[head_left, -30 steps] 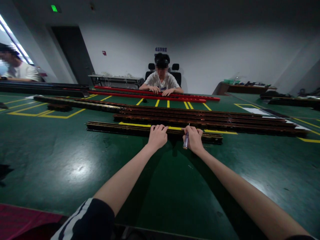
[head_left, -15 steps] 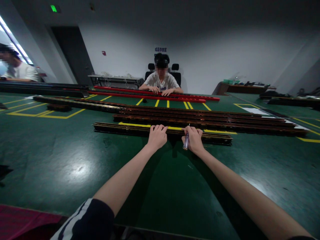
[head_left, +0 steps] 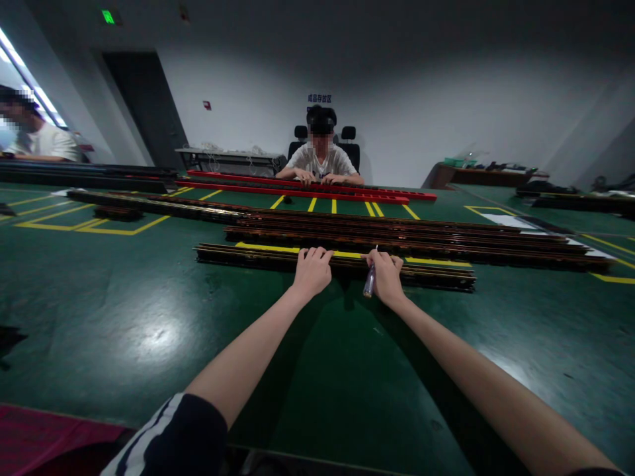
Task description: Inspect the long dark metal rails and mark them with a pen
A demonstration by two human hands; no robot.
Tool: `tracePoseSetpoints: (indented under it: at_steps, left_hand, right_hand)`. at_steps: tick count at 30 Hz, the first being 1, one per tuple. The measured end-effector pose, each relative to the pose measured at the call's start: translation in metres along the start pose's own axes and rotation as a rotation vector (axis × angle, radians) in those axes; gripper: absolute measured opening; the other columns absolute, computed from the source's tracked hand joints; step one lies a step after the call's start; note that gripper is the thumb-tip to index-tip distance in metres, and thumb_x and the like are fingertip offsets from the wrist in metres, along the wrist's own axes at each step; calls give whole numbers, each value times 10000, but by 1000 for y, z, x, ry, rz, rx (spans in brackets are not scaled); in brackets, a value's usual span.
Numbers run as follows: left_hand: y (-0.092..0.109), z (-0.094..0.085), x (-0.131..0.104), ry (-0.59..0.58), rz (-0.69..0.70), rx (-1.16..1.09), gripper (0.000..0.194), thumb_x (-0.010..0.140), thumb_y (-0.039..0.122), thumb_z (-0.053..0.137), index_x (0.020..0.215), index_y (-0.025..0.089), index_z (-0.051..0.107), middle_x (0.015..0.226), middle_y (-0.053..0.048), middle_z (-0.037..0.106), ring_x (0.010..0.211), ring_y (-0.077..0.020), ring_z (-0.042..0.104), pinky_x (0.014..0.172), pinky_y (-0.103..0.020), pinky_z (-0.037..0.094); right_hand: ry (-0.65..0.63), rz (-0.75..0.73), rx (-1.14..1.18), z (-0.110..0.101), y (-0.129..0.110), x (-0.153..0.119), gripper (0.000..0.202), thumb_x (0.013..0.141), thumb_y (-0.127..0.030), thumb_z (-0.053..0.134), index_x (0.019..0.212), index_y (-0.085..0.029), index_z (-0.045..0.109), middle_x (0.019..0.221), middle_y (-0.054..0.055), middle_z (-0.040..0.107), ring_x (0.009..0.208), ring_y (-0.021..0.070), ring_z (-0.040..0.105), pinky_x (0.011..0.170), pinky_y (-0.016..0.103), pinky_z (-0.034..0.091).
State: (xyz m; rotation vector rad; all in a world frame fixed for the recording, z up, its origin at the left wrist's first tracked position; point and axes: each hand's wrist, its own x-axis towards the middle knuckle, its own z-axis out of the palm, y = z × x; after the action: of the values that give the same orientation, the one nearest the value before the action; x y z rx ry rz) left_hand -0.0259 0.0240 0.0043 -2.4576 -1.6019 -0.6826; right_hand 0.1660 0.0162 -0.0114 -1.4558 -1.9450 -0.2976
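A long dark slotted rail (head_left: 248, 258) with pale edges lies crosswise on the green table in front of me. My left hand (head_left: 313, 271) is closed over the rail, left of its middle, fingers bent over the far side. In my right hand (head_left: 387, 274) is a screwdriver (head_left: 369, 283) with a see-through purplish handle pointing toward me; its thin metal tip shows above the knuckles. The right fingers also touch the rail, and their undersides are hidden. Just beyond lies a group of similar dark rails (head_left: 397, 231), with reddish-brown edges.
Yellow tape lines (head_left: 439, 262) mark the green table (head_left: 149, 284). Across it, a person (head_left: 321, 158) in a white shirt handles red rails (head_left: 297, 190). Another person (head_left: 40, 135) sits at far left near black rails (head_left: 89, 175). White paper (head_left: 501, 220) lies at the right.
The near rail has slid a little to the right under my hands. Both hands stay in nearly the same place, the screwdriver still in the right one.
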Motion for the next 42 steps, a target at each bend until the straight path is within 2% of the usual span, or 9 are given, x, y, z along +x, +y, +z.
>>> tracePoseSetpoints:
  at_steps: [5, 10, 17, 24, 30, 34, 42]
  left_hand:
    - [1, -2, 0, 1, -1, 7, 447, 872, 118, 346, 1245, 180, 584, 1229, -93, 629, 1150, -237, 546, 1047, -459, 349]
    - [1, -1, -1, 14, 7, 9, 440, 877, 129, 346, 1239, 177, 590, 1224, -100, 628, 1142, -242, 549, 1039, -457, 352]
    - [0, 2, 0, 30, 7, 4, 439, 875, 122, 351, 1237, 178, 591, 1213, -100, 632, 1133, -241, 548, 1030, -457, 352]
    - [1, -1, 0, 15, 3, 23, 433, 869, 123, 365, 1237, 163, 589, 1214, -104, 632, 1127, -247, 546, 1025, -452, 351]
    - [1, 0, 0, 9, 3, 6, 437, 876, 127, 350, 1241, 163, 586, 1228, -103, 629, 1143, -247, 542, 1043, -462, 340]
    - [0, 1, 0, 19, 7, 11, 436, 874, 126, 353, 1236, 175, 591, 1217, -101, 633, 1132, -247, 549, 1033, -461, 350]
    - [0, 1, -1, 18, 5, 11, 436, 875, 127, 352, 1234, 183, 592, 1216, -99, 632, 1136, -247, 546, 1033, -460, 346]
  right_hand:
    - [-22, -59, -24, -3, -2, 0, 248, 636, -35, 473, 783, -225, 407, 967, 66, 680, 969, 251, 554, 824, 375, 275]
    - [-14, -62, -14, -4, -7, 0, 160, 702, -106, 495, 774, -228, 421, 965, 71, 687, 950, 256, 550, 846, 389, 266]
    - [-41, -37, -20, -5, -10, 1, 168, 704, -99, 496, 787, -229, 429, 967, 83, 689, 967, 266, 537, 842, 394, 263]
    - [-68, -22, -9, -7, -7, 1, 244, 662, -4, 424, 767, -223, 405, 977, 83, 699, 989, 259, 539, 813, 383, 255]
    - [-48, -54, -32, -7, -7, 0, 226, 648, -41, 460, 777, -222, 418, 952, 80, 690, 966, 262, 545, 826, 386, 262]
    - [-39, -74, -19, -6, -8, 0, 151, 702, -117, 501, 784, -223, 431, 962, 80, 686, 969, 265, 553, 851, 396, 267]
    - [-49, -39, -18, -4, -8, 1, 161, 693, -111, 505, 789, -222, 438, 964, 73, 689, 968, 264, 541, 846, 396, 262]
